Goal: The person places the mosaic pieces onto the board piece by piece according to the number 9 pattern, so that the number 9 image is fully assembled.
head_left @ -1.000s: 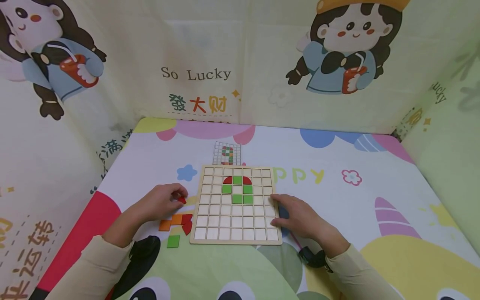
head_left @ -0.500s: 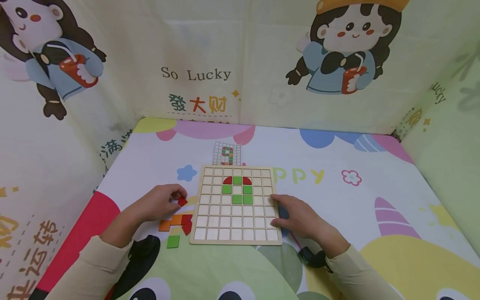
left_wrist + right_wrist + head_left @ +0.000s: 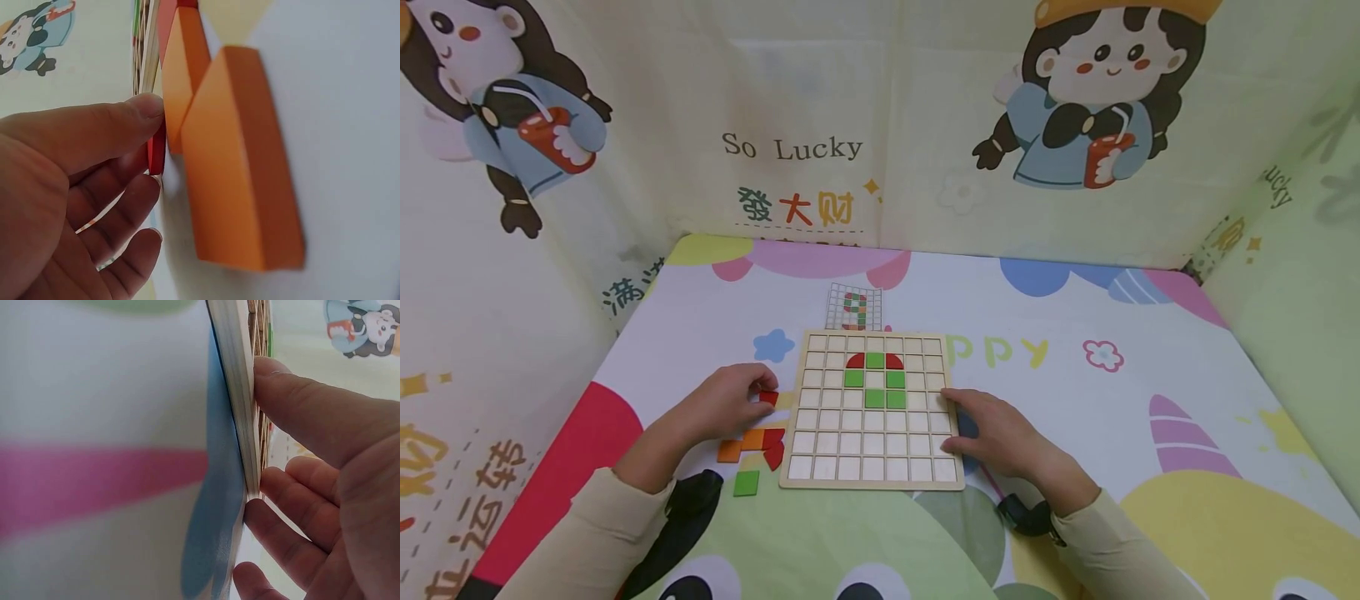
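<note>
Left of the wooden grid board [image 3: 816, 421], my left hand [image 3: 726, 406] holds a red tile [image 3: 768, 398] between thumb and fingers, low over the table. In the left wrist view the thumb lies against that red tile [image 3: 157, 150], whose far side is partly hidden. My right hand [image 3: 1003, 433] rests on the board's right edge, its thumb and fingers relaxed and touching the frame. Set in the board are several green squares [image 3: 875, 398] and two red quarter-round tiles [image 3: 856, 361] along the top.
Beside the board's lower left lie orange tiles [image 3: 729, 451], more red tiles [image 3: 773, 455] and a green tile [image 3: 746, 482]. A pattern card [image 3: 854, 307] with a coloured figure lies just behind the board. A patterned cloth covers the table.
My left hand has shifted slightly up and right, and the red tile at its fingertips has turned a little. The right hand and board have stayed put.
</note>
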Tool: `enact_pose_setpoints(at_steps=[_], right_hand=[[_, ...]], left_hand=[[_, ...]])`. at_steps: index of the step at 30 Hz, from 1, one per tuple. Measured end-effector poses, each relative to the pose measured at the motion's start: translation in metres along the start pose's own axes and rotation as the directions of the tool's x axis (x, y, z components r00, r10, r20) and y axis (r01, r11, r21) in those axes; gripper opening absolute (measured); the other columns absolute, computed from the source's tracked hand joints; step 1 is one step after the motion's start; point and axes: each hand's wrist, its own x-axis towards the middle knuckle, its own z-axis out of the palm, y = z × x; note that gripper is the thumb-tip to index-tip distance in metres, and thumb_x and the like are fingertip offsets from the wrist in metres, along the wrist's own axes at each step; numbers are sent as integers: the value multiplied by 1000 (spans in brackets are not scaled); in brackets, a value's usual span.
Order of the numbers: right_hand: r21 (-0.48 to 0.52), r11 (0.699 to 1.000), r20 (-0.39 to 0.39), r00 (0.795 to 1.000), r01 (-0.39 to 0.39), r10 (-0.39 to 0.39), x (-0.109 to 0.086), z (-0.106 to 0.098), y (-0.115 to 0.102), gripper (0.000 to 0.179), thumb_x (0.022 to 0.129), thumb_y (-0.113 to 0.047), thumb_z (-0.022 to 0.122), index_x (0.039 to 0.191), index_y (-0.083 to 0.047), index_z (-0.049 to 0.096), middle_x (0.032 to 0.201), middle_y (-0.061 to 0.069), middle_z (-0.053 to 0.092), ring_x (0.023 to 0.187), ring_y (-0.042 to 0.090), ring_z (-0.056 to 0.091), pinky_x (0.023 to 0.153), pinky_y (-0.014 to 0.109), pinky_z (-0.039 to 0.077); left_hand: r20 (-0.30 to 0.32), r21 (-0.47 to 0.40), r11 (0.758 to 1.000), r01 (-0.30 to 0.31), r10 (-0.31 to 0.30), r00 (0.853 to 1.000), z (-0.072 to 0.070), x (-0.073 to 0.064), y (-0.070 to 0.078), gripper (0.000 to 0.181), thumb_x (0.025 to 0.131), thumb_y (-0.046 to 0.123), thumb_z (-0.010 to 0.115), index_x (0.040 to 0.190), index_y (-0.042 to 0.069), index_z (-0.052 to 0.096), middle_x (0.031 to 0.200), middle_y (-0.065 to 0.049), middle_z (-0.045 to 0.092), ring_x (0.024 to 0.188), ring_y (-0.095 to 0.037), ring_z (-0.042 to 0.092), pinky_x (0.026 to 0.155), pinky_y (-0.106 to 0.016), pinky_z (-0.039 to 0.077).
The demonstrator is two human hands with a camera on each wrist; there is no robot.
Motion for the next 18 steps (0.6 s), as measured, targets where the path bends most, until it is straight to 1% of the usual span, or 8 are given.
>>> enact_pose_setpoints(at_steps=[7, 15, 18], right_hand=[[0, 1000, -2, 1000, 4, -4, 0, 0, 0, 67, 86, -26, 79, 141, 1, 52, 136, 18, 57, 127, 39, 52, 103, 54, 42], [8, 1000, 0, 1000, -3, 3, 0, 0, 0, 67, 86, -26, 79, 141, 0, 52, 136, 18, 57, 127, 39, 52, 103, 54, 42], [7, 1000, -1, 1000, 0, 0, 0, 0, 0, 67, 86, -26, 79, 141, 0, 52, 136, 18, 58, 127, 39, 52, 103, 54, 42]], left_hand=[[2, 19, 1000, -9, 9, 1000, -1, 1, 4, 28, 86, 12, 78, 109, 6, 64, 98, -5, 61, 93, -24, 55, 83, -40, 56], [8, 32, 999, -9, 9, 1000, 0, 4, 6, 33, 83, 13, 78, 111, 4, 63, 97, -5, 60, 93, -24, 54, 80, -38, 56], [6, 26, 1000, -10, 10, 1000, 0, 5, 8, 34, 84, 13, 78, 113, 4, 63, 100, -6, 61, 95, -25, 55, 82, -39, 57]])
